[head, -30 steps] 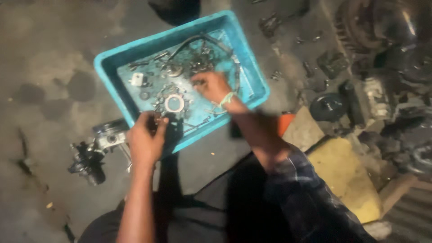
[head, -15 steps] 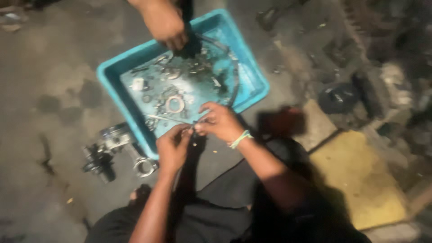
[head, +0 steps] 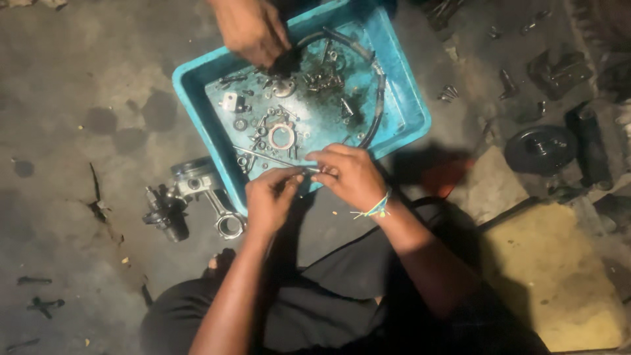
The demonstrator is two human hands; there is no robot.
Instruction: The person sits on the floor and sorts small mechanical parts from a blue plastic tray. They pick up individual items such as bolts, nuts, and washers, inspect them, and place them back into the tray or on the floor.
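My left hand (head: 269, 197) and my right hand (head: 348, 174) meet over the near rim of a blue plastic tray (head: 401, 112). Both pinch a thin metal rod (head: 266, 156) that runs back over the tray. A thread bracelet circles my right wrist. The tray holds several small metal parts, a round ring (head: 282, 137) and a curved black hose (head: 376, 105). Another person's hand (head: 251, 29) reaches into the tray's far side, fingers on a dark part.
A piston with connecting rod (head: 207, 194) and a dark metal part (head: 164, 213) lie on the concrete floor left of the tray. A black round disc (head: 542, 148), loose bolts and dark engine parts lie at the right. Yellowish cardboard (head: 552, 276) lies at the lower right.
My hands have come together at the tray's near rim and taken the thin rod. The other person's hand came in from the top and now reaches deeper into the tray.
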